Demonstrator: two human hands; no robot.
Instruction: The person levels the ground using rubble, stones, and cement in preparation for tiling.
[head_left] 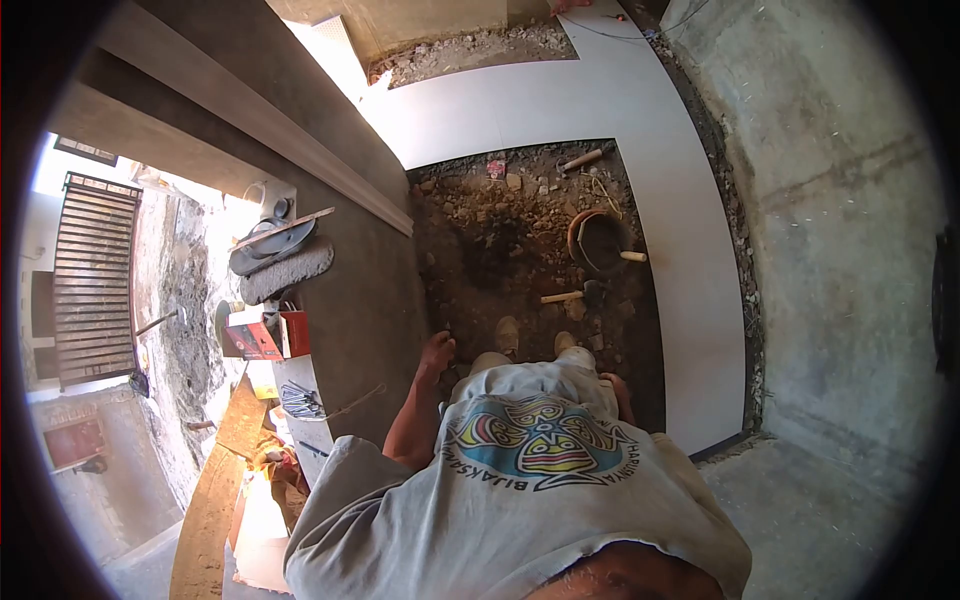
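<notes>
My left hand (437,352) hangs beside the grey ledge (365,320), its fingers curled in and nothing visible in them. My right hand (618,392) is low at my side, partly covered by my shirt, so its fingers are hidden. In front of my feet lies a pit of dark soil and rubble (500,235). On it is a hammer (565,297) with a pale wooden handle. Just beyond it sits a round bucket (574,238), with a light handle (632,257) sticking over its rim. A short wooden handle (582,160) lies farther off.
Large pale floor tiles (690,210) border the soil ahead and right, beside a concrete wall (840,210). On the left ledge are a dark grey float-like tool (275,245), a rough grey block (290,272), a red box (255,338) and several thin metal pieces (300,400).
</notes>
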